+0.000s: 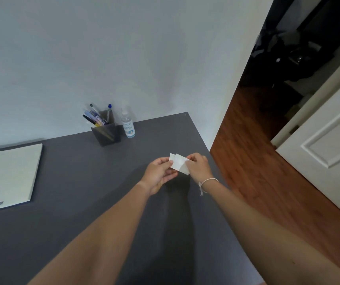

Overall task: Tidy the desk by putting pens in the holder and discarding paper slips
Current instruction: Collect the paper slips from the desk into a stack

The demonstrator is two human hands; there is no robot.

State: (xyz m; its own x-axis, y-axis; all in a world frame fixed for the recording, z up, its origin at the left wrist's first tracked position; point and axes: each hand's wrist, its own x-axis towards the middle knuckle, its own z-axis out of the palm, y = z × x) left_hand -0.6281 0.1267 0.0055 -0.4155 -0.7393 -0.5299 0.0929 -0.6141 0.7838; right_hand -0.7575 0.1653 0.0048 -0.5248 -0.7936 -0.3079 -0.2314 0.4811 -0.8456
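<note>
Small white paper slips (179, 163) are held between both hands above the right part of the grey desk (78, 177). My left hand (158, 174) pinches their left edge. My right hand (198, 166) grips their right side, a white string around its wrist. A dark grey pen holder (107, 133) stands at the back of the desk by the wall, with several pens (96, 117) sticking out of it.
A clear sanitizer bottle (127, 124) stands right of the holder. An open spiral notebook (8, 175) lies at the desk's left. The desk's right edge borders a wooden floor (267, 182), a white door (329, 153) and a dark doorway.
</note>
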